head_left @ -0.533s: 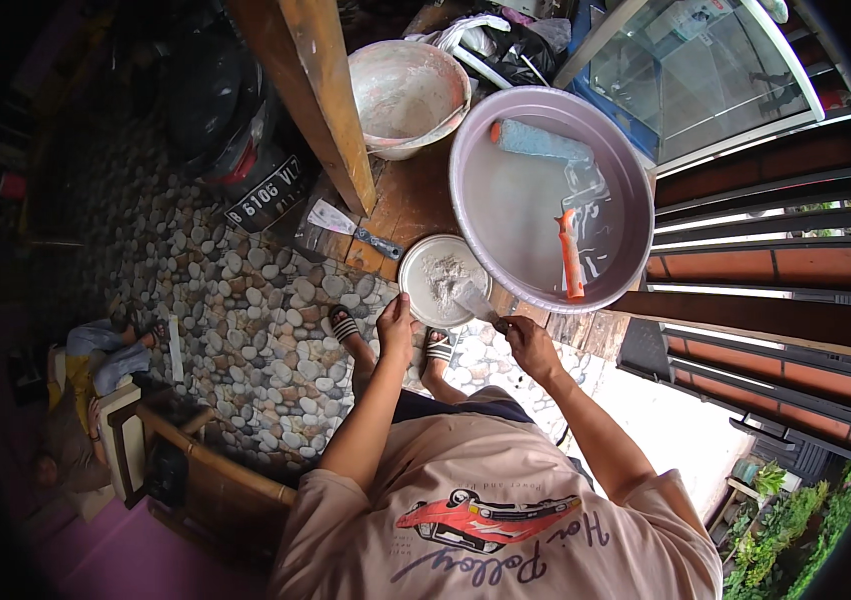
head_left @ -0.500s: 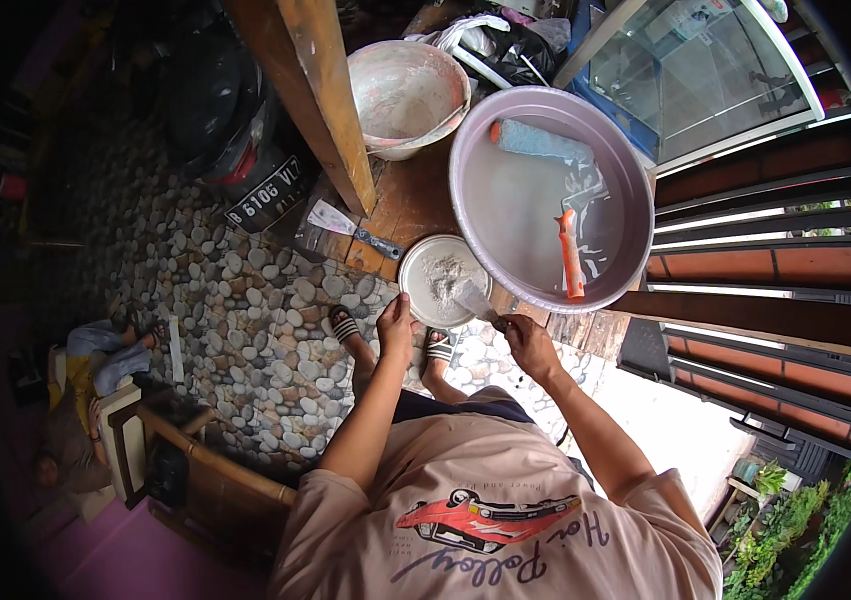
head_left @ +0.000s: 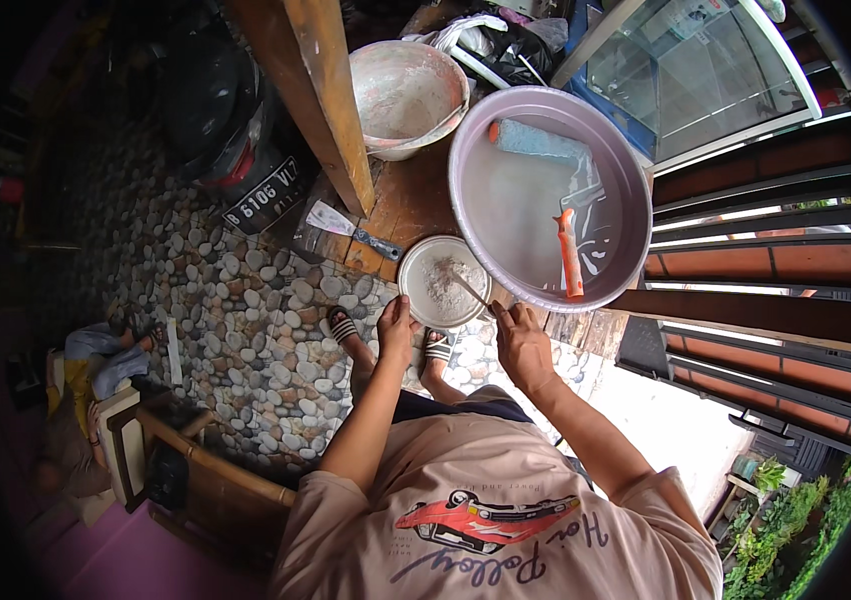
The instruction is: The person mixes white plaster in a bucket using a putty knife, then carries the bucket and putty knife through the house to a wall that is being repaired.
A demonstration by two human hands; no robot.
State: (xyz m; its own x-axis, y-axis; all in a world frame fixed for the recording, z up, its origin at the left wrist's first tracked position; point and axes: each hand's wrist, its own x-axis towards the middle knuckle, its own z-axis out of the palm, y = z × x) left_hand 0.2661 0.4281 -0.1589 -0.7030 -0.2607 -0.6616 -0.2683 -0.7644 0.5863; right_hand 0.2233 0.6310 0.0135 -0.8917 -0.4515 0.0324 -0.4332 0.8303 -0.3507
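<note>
Near the wooden table's front edge, my left hand (head_left: 398,326) grips the rim of a round, shallow pale dish (head_left: 413,284), fingers closed on its near left side. Whitish powder or paste (head_left: 439,270) lies in the middle of the dish. My right hand (head_left: 524,346) is closed around a putty knife (head_left: 470,289), its blade edge-on and its tip in the white material. A second putty knife (head_left: 378,243) with a dark handle lies on the table, left of the dish. Right behind the dish stands a large purple basin (head_left: 468,205) of cloudy water.
A blue paint roller (head_left: 544,141) with an orange handle (head_left: 570,256) sits in the basin. Behind are a stained bucket (head_left: 362,100), a wooden post (head_left: 318,100) and a glass cabinet (head_left: 711,85). A motorbike (head_left: 216,120) and another person (head_left: 111,362) are left; a slatted fence (head_left: 766,262) stands right.
My right hand has turned and shifted slightly left. The putty knife's blade has gone from lying flat at the dish's right side to edge-on, reaching the middle. My left hand stays.
</note>
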